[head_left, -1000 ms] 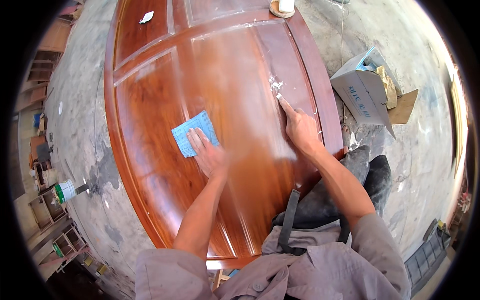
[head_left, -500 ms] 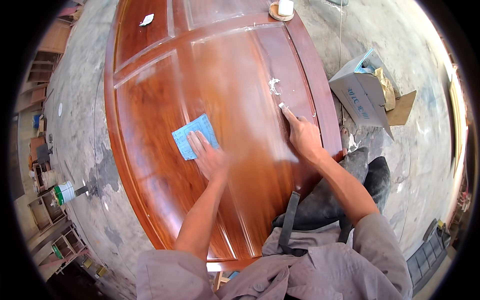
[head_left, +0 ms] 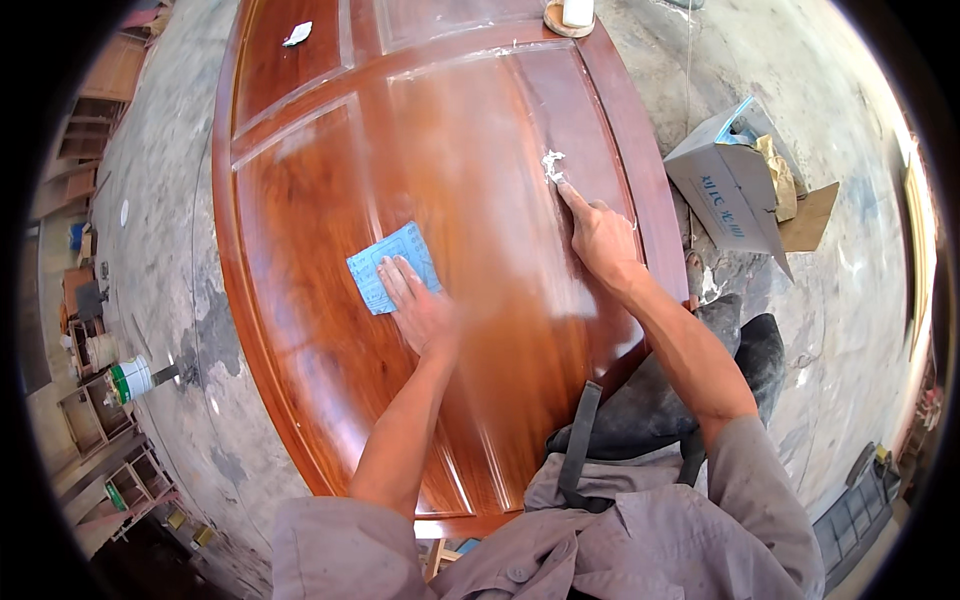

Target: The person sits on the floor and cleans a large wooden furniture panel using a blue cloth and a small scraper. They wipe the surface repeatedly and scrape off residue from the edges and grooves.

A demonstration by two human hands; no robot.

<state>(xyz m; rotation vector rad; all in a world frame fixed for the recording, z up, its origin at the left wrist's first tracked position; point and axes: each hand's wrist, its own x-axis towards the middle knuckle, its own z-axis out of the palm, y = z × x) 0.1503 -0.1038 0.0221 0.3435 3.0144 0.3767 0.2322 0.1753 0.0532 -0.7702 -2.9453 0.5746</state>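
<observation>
A large glossy reddish-brown wooden door panel (head_left: pixel 330 330) lies flat in front of me. My left hand (head_left: pixel 418 310) presses flat on a light blue sheet of sandpaper (head_left: pixel 385 262) near the panel's middle. My right hand (head_left: pixel 600 235) rests on the right part of the panel, index finger stretched out and touching a small dab of white filler (head_left: pixel 551 165) by the raised moulding. White sanding dust hazes the wood between my hands.
A small white scrap (head_left: pixel 297 34) lies on the far left panel. A round dish with a white lump (head_left: pixel 570 14) sits at the far edge. An open cardboard box (head_left: pixel 730 185) stands on the concrete floor at right. A green-and-white can (head_left: pixel 130 378) and wooden frames are at left.
My right index finger has moved up along the moulding to the white filler dab. My left hand has stayed on the sandpaper, shifted only slightly.
</observation>
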